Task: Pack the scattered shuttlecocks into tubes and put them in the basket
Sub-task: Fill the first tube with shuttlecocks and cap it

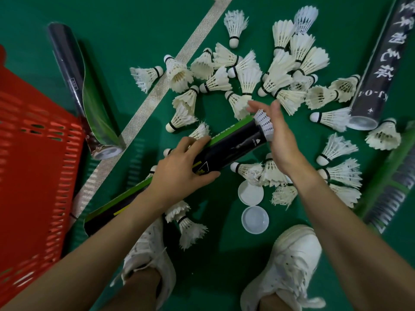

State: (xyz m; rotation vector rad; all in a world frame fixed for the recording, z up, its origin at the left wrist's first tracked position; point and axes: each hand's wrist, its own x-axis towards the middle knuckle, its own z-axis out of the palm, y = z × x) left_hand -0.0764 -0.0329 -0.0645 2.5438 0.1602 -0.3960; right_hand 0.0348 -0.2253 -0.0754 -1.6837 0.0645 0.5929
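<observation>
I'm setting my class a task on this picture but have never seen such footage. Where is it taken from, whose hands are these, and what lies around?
There is no machine: one camera, worn on a person's head, looks down at their own arms and white shoes. The left hand grips a black-and-green tube; the right hand touches a shuttlecock sticking out of its mouth. On the green floor lie loose shuttlecocks, other tubes, two round lids and, at left, a red basket.

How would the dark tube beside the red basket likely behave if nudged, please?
Lying on its side and round, the dark tube would probably roll. Its green wrapper looks peeled loose, so it may catch or tear.
</observation>
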